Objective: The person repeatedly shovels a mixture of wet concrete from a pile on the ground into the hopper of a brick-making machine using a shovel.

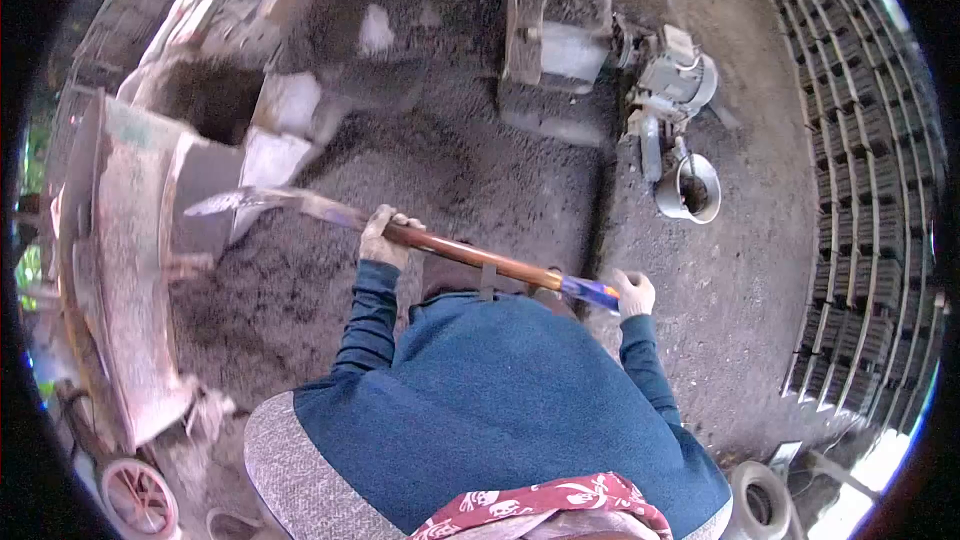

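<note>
A long-handled shovel (470,254) lies across the front of my body, its worn metal blade pointing left. My left hand (384,238), in a pale glove, is wrapped round the shaft near the blade end. At the other end, where the handle is purple-blue, my right hand (634,294) is closed round its tip. The blade is held above the dark loose material (290,285) on the ground, close to a pale metal chute or panel (130,230).
A motor (680,80) stands on the floor at upper right, with a white bucket (712,202) holding dark material beside it. Racks of stacked dark blocks (860,270) line the right side. A wheel (138,496) is at lower left; tyre-like rings (758,502) lie at lower right.
</note>
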